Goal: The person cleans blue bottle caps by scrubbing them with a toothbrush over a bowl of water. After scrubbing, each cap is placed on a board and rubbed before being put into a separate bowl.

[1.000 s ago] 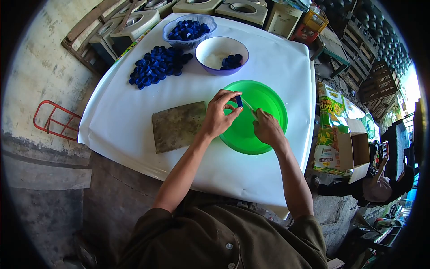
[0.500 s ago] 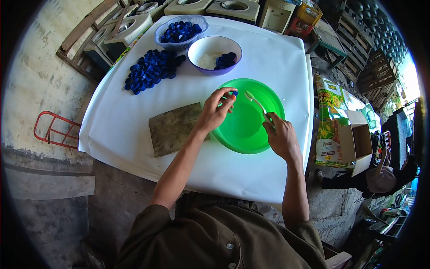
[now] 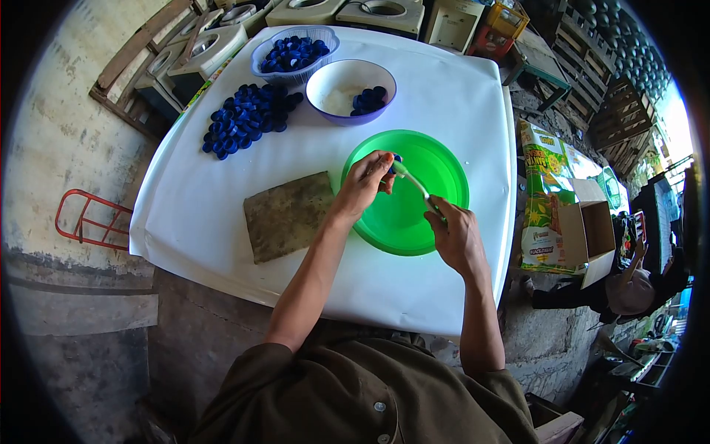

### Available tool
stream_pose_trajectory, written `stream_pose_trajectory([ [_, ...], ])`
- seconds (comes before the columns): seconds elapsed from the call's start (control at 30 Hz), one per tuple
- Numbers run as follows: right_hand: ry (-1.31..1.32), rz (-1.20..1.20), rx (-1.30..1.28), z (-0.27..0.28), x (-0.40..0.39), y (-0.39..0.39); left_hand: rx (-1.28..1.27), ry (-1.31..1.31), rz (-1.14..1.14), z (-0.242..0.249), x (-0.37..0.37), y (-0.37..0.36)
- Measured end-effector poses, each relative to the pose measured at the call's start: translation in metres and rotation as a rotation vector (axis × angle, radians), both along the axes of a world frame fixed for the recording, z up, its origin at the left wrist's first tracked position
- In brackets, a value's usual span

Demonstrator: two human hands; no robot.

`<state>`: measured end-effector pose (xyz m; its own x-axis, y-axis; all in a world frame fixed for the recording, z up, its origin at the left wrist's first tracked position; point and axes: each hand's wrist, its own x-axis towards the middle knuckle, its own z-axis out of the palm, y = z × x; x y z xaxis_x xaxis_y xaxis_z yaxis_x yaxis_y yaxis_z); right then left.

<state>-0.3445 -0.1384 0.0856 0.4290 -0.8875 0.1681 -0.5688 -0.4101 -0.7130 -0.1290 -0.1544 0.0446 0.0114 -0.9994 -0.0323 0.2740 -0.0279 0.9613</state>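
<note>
Above the green basin point(image 3: 438, 222), my left hand point(image 3: 362, 185) pinches a small blue bottle cap point(image 3: 397, 158) between its fingertips. My right hand point(image 3: 457, 233) is closed around the handle of a toothbrush point(image 3: 416, 181), whose head meets the cap. The hand partly hides the cap. Behind the basin stands a white bowl with a purple outside point(image 3: 333, 83), with several blue caps in it. A pile of blue caps point(image 3: 240, 122) lies to its left, and a pale basket point(image 3: 260, 65) full of more caps stands farther back.
A worn flat slab point(image 3: 288, 214) lies left of the basin on the white-covered table point(image 3: 200, 214). Old machine casings point(image 3: 303, 13) line the far edge. An open cardboard box point(image 3: 592, 229) and a seated person point(image 3: 629, 292) are on the right.
The toothbrush has moved left and down until its head meets the cap. My right hand has shifted slightly left; my left hand has turned a little toward the brush.
</note>
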Motion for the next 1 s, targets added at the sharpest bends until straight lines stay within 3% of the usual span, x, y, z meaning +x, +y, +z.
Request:
stream_pose_trajectory([
  [0.27,0.004,-0.033,0.003,-0.001,0.000,0.000,0.008,0.004,-0.010,0.003,0.000,0.000],
  [0.4,-0.041,-0.031,0.153,0.007,-0.001,0.002,-0.024,-0.003,-0.038,0.005,0.001,0.001],
  [0.53,0.005,-0.059,-0.012,0.001,-0.002,0.000,-0.056,0.010,-0.068,0.004,0.002,0.001],
  [0.63,-0.069,0.010,0.212,0.009,-0.002,0.003,-0.021,0.060,-0.072,0.005,0.005,0.003],
  [0.83,0.008,-0.079,0.010,0.004,-0.005,0.000,-0.066,0.032,-0.112,0.007,0.006,0.004],
  [1.0,-0.060,-0.016,0.139,0.007,-0.004,0.003,-0.053,0.147,-0.097,0.013,0.006,0.007],
])
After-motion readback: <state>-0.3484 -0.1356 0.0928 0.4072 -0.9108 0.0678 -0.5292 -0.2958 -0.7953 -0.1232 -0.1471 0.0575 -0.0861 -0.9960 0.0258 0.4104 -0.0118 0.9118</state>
